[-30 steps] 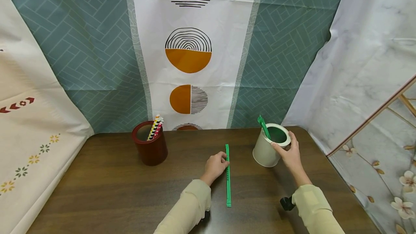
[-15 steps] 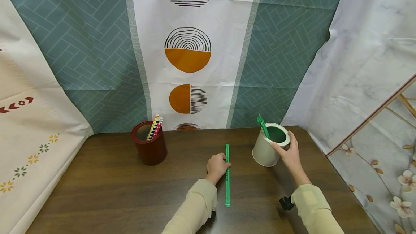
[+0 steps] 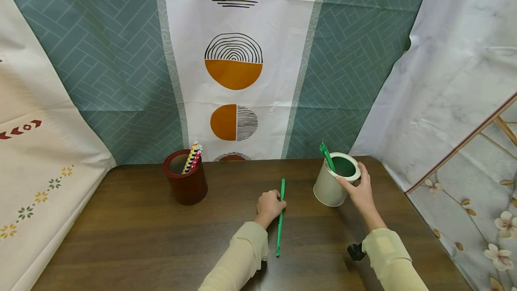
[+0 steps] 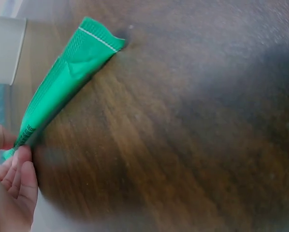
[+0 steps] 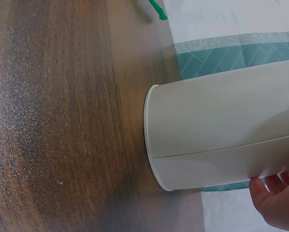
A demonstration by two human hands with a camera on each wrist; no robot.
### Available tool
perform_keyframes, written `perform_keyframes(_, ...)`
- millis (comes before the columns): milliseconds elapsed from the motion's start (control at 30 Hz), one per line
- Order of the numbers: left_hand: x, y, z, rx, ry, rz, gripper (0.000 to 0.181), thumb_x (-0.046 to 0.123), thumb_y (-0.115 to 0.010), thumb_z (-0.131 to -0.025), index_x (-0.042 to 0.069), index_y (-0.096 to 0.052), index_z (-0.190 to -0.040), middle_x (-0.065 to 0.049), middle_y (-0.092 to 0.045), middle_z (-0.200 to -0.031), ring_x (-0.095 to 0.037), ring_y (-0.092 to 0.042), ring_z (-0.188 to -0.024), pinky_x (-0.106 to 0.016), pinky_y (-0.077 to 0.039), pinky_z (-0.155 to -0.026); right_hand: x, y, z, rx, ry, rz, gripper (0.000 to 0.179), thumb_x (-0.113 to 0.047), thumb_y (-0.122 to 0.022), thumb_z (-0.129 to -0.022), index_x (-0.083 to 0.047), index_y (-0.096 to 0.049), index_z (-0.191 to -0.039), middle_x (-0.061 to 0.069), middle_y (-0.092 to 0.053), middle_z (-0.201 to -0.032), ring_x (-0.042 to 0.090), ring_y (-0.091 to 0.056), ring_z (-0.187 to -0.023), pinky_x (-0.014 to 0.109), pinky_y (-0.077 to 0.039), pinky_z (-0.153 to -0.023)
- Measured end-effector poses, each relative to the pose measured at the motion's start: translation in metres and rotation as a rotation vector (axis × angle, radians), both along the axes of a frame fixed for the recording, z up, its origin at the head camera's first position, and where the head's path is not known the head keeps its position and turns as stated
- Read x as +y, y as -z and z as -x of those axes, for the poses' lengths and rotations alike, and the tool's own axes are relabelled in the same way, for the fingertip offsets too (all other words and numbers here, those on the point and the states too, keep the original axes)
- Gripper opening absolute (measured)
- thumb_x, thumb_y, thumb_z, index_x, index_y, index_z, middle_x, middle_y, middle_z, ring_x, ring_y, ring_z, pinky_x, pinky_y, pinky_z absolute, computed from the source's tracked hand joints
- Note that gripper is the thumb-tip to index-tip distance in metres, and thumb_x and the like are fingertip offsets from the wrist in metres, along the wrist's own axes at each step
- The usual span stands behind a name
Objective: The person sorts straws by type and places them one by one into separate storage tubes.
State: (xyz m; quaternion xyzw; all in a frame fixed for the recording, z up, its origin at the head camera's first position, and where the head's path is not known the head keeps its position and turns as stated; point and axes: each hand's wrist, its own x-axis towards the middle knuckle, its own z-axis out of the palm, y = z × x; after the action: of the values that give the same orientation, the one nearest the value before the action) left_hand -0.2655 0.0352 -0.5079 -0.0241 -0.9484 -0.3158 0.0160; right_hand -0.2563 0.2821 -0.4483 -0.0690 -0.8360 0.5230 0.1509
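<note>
A long straw in a green wrapper (image 3: 279, 230) is pinched near its upper half between the thumb and fingers of my left hand (image 3: 269, 206). In the left wrist view the flat crimped end of the straw (image 4: 69, 75) points away from the hand (image 4: 14, 186), close over the table. To the right, my right hand (image 3: 360, 193) grips the rim of a white round canister (image 3: 328, 188), thumb at the front and fingers behind. Several green-wrapped straws (image 3: 327, 157) lean inside that canister. The right wrist view shows fingers (image 5: 261, 195) against the canister's side (image 5: 217, 116).
A dark red canister (image 3: 189, 188) stands at the back left, holding several patterned straws (image 3: 194, 158). The brown wooden table (image 3: 133, 232) reaches back to a green and white patterned cloth (image 3: 121, 71). Other cloths hang at both sides.
My left hand has moved slightly right onto the green-wrapped straw and pinched it. The straw has turned, its near end shifting left. The right hand and canister have stayed in place.
</note>
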Motion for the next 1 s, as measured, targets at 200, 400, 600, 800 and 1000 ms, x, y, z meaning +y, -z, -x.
perform_keyframes(200, -0.002, -0.005, 0.002, 0.006, 0.079, -0.099, 0.015, 0.019, -0.063, -0.074, 0.009, -0.065, -0.085, 0.003, -0.062, -0.063, -0.009, -0.050, -0.051, -0.021, -0.037, -0.046, 0.000, -0.001, 0.000, 0.008, -0.001, 0.001, 0.083, -0.021, -0.064, -0.080, -0.008, -0.010, -0.142, 0.021, -0.022, -0.135, 0.019, -0.033, -0.108, -0.001, -0.030, -0.069)
perform_keyframes(400, -0.001, -0.013, 0.009, 0.033, 0.142, -0.196, 0.018, 0.017, -0.062, -0.074, 0.007, -0.064, -0.088, 0.002, -0.064, -0.069, -0.008, -0.054, -0.059, -0.021, -0.041, -0.055, 0.001, 0.000, 0.000, -0.005, 0.001, -0.018, 0.084, -0.024, -0.064, -0.080, -0.009, -0.010, -0.142, 0.020, -0.022, -0.135, 0.019, -0.033, -0.107, 0.000, -0.030, -0.068)
perform_keyframes(600, 0.000, -0.024, 0.015, 0.059, 0.143, -0.263, 0.021, 0.016, -0.061, -0.075, 0.007, -0.063, -0.093, 0.000, -0.065, -0.073, -0.010, -0.056, -0.062, -0.022, -0.042, -0.057, 0.000, 0.000, -0.001, 0.003, -0.003, -0.009, 0.083, -0.023, -0.064, -0.080, -0.007, -0.011, -0.142, 0.021, -0.021, -0.136, 0.021, -0.032, -0.110, 0.000, -0.029, -0.069)
perform_keyframes(800, 0.002, -0.039, 0.021, 0.087, 0.145, -0.381, 0.020, 0.013, -0.059, -0.075, 0.008, -0.062, -0.094, 0.000, -0.064, -0.075, -0.010, -0.055, -0.065, -0.021, -0.043, -0.059, 0.000, 0.000, -0.001, 0.004, -0.006, -0.003, 0.083, -0.022, -0.064, -0.080, -0.008, -0.010, -0.142, 0.020, -0.021, -0.136, 0.020, -0.033, -0.109, -0.001, -0.030, -0.069)
perform_keyframes(1000, 0.006, -0.060, 0.029, 0.099, 0.133, -0.507, 0.021, 0.011, -0.056, -0.075, 0.007, -0.060, -0.095, -0.002, -0.064, -0.077, -0.012, -0.058, -0.062, -0.019, -0.044, -0.057, 0.000, 0.000, -0.001, 0.000, -0.005, -0.001, 0.083, -0.023, -0.064, -0.081, -0.007, -0.010, -0.142, 0.021, -0.021, -0.135, 0.020, -0.034, -0.108, -0.001, -0.030, -0.068)
